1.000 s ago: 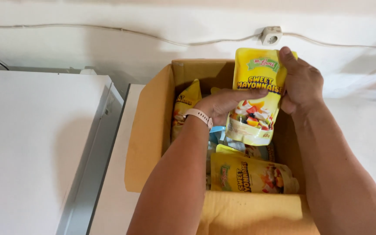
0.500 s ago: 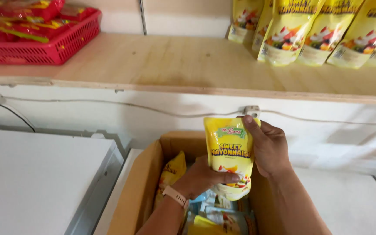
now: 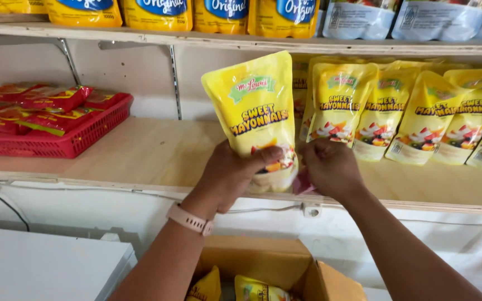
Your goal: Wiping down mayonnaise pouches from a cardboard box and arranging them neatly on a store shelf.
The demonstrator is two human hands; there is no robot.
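A yellow stand-up pouch (image 3: pixel 254 106) is held upright in front of the wooden shelf (image 3: pixel 140 153). My left hand (image 3: pixel 231 175) grips its lower left part, thumb across the front. My right hand (image 3: pixel 330 167) pinches its bottom right corner. Just behind and to the right, a row of several matching yellow pouches (image 3: pixel 403 114) leans against the wall on the same shelf. Below, an open cardboard box (image 3: pixel 285 265) holds more yellow pouches (image 3: pixel 255 290).
A red plastic basket (image 3: pixel 57 142) with red sachets sits on the shelf at left. An upper shelf (image 3: pixel 241 39) carries yellow and pale pouches. A white appliance top (image 3: pixel 46 267) lies at lower left, with a cable (image 3: pixel 1 203) along the wall.
Both hands lifted the yellow pouch out of the box up to shelf height. The view tilted up from the box to the shelves.
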